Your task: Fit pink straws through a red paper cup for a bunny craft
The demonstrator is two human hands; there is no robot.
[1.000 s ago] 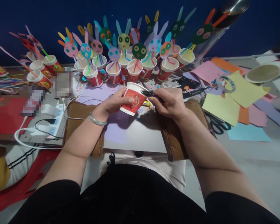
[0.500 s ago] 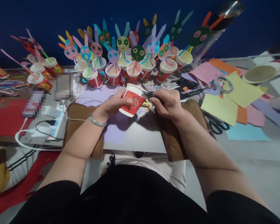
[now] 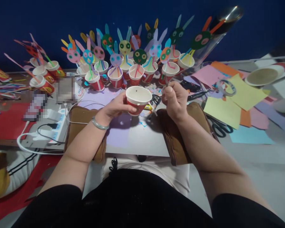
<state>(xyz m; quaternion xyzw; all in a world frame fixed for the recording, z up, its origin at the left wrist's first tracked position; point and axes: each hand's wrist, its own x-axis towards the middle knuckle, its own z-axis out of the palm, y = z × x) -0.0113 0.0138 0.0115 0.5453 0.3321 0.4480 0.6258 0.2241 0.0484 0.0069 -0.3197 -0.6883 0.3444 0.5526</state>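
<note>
One cup (image 3: 138, 107) fills my left hand (image 3: 116, 106); at its three o'clock, my right hand (image 3: 176, 100) grips a tool (image 3: 166, 83) aimed at twelve.

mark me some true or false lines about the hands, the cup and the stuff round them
1. The left hand holds a red and white paper cup. True.
2. The held cup's mouth faces down. False: it faces up.
3. The right hand is apart from the held cup. True.
4. The pale green bangle is on the right wrist. False: the bangle is on the left.
5. The large black-handled scissors lie left of both hands. False: the scissors lie to the right.
</note>
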